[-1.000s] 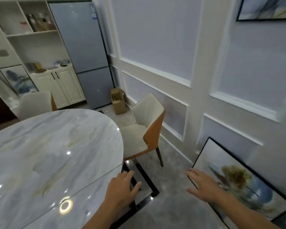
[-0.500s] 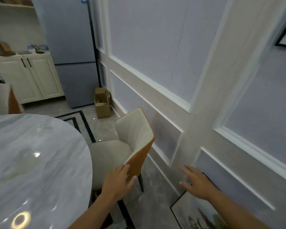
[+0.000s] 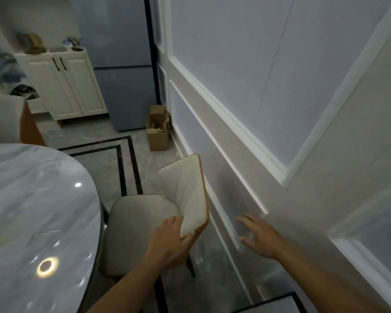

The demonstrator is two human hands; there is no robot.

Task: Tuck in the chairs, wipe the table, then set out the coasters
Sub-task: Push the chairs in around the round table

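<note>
A cream chair (image 3: 185, 195) with an orange back shell stands between the round marble table (image 3: 36, 213) and the panelled wall, its seat partly out from under the table edge. My left hand (image 3: 171, 241) grips the near end of the chair's backrest, fingers on the cream front and thumb on the orange edge. My right hand (image 3: 259, 236) hovers with spread fingers to the right of the chair, close to the wall, holding nothing. A second cream and orange chair (image 3: 7, 120) stands at the table's far side.
The panelled wall (image 3: 280, 109) runs close along the right. A small cardboard box (image 3: 157, 129) sits on the floor by the grey fridge (image 3: 122, 64). White cabinets (image 3: 70, 84) stand at the back left. A framed picture's corner (image 3: 280, 306) leans at the bottom.
I have moved forward along the wall to the chair. My left hand has reached the backrest and taken hold of its near end. My right hand stays out beside it.
</note>
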